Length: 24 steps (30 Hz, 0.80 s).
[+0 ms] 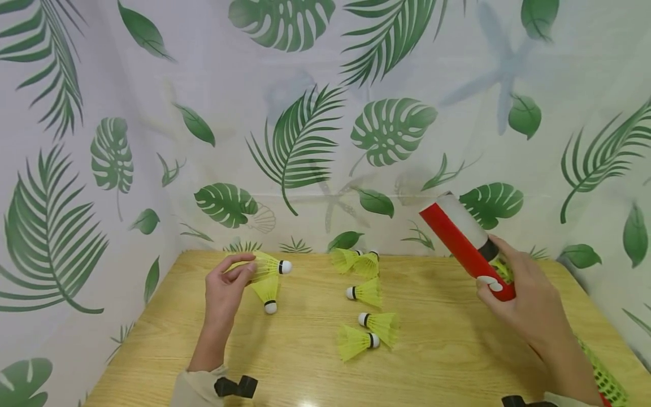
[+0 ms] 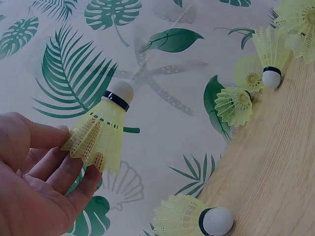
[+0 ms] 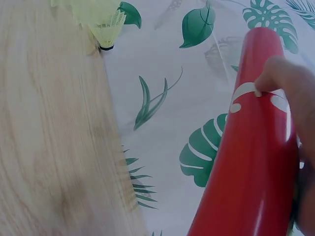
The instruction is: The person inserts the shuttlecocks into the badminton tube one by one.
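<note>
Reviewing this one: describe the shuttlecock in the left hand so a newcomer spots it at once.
In the head view, find the table, then the left hand above its left part. It pinches the shuttlecock by the yellow skirt, white tip pointing right. Its loose neighbours lie on the table; this one is held up.

Head cam: above near side of wooden tabletop (image 1: 432, 362), facing forward and down toward leaf-print cloth (image 1: 213, 73); widest, takes in left hand (image 1: 224, 293) and right hand (image 1: 531, 305). Left wrist: close-up, rolled, facing cloth; shares pinched shuttlecock (image 2: 101, 135) with head. Right wrist: rolled, tight on red tube (image 3: 251, 157), also in head.
</note>
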Tool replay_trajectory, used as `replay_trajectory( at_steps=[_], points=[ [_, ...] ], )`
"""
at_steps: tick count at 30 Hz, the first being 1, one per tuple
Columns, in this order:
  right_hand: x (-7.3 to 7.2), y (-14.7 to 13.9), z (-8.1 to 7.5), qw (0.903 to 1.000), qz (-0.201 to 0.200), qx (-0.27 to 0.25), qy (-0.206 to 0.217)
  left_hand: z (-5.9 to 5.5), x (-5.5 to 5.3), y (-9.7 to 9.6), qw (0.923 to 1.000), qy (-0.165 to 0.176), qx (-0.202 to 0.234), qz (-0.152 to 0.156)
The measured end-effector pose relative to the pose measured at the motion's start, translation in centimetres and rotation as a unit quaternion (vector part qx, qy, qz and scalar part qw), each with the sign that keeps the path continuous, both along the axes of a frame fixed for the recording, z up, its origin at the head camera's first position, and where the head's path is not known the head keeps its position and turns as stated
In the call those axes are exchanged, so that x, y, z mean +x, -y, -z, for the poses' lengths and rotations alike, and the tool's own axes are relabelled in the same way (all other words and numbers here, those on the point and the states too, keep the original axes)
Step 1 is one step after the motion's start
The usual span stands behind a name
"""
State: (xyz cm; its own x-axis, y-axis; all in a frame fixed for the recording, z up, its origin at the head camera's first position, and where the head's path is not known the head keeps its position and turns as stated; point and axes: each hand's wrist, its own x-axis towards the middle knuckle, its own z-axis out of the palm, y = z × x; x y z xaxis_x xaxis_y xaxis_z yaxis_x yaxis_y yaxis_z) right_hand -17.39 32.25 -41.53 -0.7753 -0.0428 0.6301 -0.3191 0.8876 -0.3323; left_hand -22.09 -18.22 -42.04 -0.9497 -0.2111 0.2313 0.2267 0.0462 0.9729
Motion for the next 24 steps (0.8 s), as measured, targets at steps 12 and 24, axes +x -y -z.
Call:
replay_trajectory(
  at_steps=[12, 24],
  points=[
    [-0.3, 1.2, -0.3, 0.9995, -0.028, -0.01, -0.015, -0.5, 0.0, 0.2, 0.9999, -0.009, 0.011, -0.001],
    [-0.7, 2.0, -1.6, 0.9966, -0.078, 0.012, -0.023, -1.6, 0.6, -0.2, 0.9989, -0.044, 0.018, 0.004]
  ],
)
